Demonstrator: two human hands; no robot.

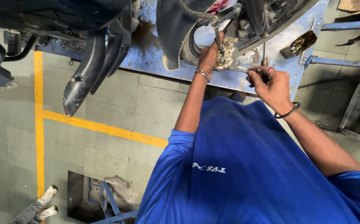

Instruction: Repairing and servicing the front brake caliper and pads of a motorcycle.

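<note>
1. Left hand, wrist in a silver chain bracelet, fingers curled against a pale cast-metal bracket under the scooter; whether it grips or only braces, cannot tell
2. Right hand, black band on wrist, fingers pinched closed around a thin steel tool shaft with its tip at the bracket
3. Bracket sits just beside left fingertips, between both hands, rough and dull
4. Glossy black plastic mudguard curves left of it; scuffed blue steel lift platform beneath
5. Yellow painted floor line on grey concrete tiles
</note>
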